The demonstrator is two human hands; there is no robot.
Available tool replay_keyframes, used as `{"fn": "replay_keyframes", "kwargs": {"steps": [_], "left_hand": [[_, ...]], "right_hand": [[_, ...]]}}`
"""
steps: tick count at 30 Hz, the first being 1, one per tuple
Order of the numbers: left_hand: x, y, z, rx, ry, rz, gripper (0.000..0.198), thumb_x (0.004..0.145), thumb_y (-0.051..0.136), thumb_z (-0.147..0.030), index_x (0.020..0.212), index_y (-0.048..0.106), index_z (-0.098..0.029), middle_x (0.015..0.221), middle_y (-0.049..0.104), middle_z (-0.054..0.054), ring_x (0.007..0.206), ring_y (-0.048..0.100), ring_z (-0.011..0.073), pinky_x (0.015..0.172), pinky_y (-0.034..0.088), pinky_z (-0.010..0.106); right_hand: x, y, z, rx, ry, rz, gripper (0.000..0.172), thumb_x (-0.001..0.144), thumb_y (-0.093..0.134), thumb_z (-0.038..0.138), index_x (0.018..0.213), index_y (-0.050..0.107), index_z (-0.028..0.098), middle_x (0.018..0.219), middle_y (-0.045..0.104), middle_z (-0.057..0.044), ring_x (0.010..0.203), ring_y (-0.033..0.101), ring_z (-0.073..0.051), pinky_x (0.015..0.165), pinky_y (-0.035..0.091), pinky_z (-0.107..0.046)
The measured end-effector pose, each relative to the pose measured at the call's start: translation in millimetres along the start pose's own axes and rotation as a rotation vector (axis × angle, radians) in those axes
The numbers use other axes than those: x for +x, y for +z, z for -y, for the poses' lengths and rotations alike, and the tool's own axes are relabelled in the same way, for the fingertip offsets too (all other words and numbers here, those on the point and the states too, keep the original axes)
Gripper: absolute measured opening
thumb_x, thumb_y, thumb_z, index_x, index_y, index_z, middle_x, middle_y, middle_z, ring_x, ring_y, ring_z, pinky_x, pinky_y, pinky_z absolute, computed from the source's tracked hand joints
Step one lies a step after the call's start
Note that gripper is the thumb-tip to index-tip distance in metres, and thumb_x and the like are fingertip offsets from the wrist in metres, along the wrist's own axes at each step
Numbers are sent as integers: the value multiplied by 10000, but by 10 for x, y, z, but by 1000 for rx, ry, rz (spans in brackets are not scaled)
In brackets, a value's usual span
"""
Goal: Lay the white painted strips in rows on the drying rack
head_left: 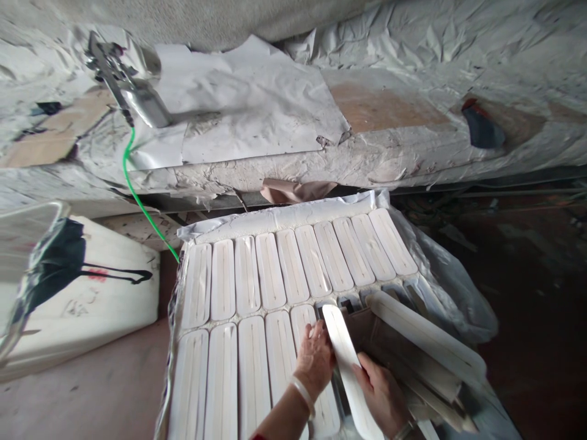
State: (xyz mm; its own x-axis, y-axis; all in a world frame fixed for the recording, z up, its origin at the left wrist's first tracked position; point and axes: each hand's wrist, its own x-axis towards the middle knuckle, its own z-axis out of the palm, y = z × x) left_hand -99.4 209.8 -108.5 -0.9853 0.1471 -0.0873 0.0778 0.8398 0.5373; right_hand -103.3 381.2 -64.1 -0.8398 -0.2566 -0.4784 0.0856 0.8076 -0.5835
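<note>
My right hand (pixel 383 394) grips the edge of a long white panel with rounded ends (pixel 347 354), tilted over the lower row. My left hand (pixel 316 357) lies just left of it, over a similar panel (pixel 303 318) set in the lower row, its fingers bent and slightly apart. I cannot tell whether its fingertips touch the held panel. Another loose white panel (pixel 428 336) rests at a slant to the right, on top of brown flat pieces (pixel 389 342). Both rows of panels sit in a white-coated tray (pixel 284 217).
Behind the tray runs a coated bench with white paper (pixel 257 104), a metal spray gun (pixel 147 101) with a green hose (pixel 137 198), and a dark object (pixel 483 125). At left stands a white bin (pixel 114 269) with dark cloth (pixel 59 256). Clear plastic (pixel 454 287) hangs at the tray's right side.
</note>
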Motion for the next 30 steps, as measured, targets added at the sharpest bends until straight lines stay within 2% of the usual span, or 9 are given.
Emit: {"fn": "replay_keyframes", "kwargs": {"steps": [3, 5, 8, 10, 14, 20, 26, 30], "left_hand": [[-37, -33, 36, -11, 35, -14, 343, 870, 508, -153, 1197, 610, -143, 1253, 627, 108, 1249, 513, 289, 1073, 431, 542], [-146, -45, 106, -21, 77, -65, 349, 887, 447, -99, 1204, 592, -124, 1338, 572, 111, 1329, 446, 259, 1100, 436, 470], [-352, -39, 247, -14, 148, -178, 405, 914, 421, -80, 1311, 499, -93, 1453, 464, 126, 1427, 313, 240, 1127, 428, 423], [-457, -29, 321, 9, 163, -205, 456, 922, 432, -84, 1378, 430, -97, 1461, 456, 128, 1433, 306, 227, 1131, 428, 419], [-521, -8, 342, 69, 130, -182, 534, 919, 449, -106, 1444, 352, -108, 1473, 447, 126, 1421, 330, 225, 1114, 439, 416], [-479, 25, 249, 191, 56, -127, 633, 879, 451, -94, 1493, 303, -143, 1558, 316, 59, 1426, 307, 266, 1084, 435, 441], [-465, 42, 219, 263, 18, -80, 666, 894, 458, -137, 1520, 231, -140, 1581, 238, 32, 1411, 327, 270, 1087, 419, 444], [-432, 75, 189, 307, -32, -75, 688, 908, 496, -193, 1526, 199, -147, 1577, 231, 40, 1374, 385, 292, 1040, 458, 489]], "right_hand": [[99, -15, 15, -22, 45, 48, 369, 924, 270, 488, 767, 468, 218, 708, 608, -41, 687, 577, -198, 687, 359, -320], [189, -15, -6, -41, 70, 68, 360, 911, 265, 490, 745, 431, 217, 703, 576, -24, 688, 541, -185, 684, 351, -313], [358, 3, -59, -40, 62, 132, 328, 884, 290, 469, 694, 380, 218, 661, 515, 6, 664, 487, -157, 642, 340, -284], [465, 12, -76, -45, 50, 177, 300, 864, 337, 436, 666, 377, 214, 639, 500, 14, 655, 476, -147, 621, 334, -272], [598, -17, -8, -102, 74, 232, 242, 848, 425, 325, 654, 477, 190, 665, 584, -16, 681, 546, -154, 638, 359, -268], [639, -149, 226, -199, 168, 295, 205, 860, 498, 293, 800, 651, 168, 726, 687, -97, 697, 669, -208, 589, 415, -270], [652, -249, 331, -201, 238, 444, 297, 920, 450, 340, 941, 663, 134, 719, 709, -112, 434, 613, -162, 455, 424, -251], [690, -288, 331, -191, 268, 535, 358, 954, 419, 380, 1044, 633, 107, 677, 696, -83, 390, 588, -141, 411, 436, -234]]}}
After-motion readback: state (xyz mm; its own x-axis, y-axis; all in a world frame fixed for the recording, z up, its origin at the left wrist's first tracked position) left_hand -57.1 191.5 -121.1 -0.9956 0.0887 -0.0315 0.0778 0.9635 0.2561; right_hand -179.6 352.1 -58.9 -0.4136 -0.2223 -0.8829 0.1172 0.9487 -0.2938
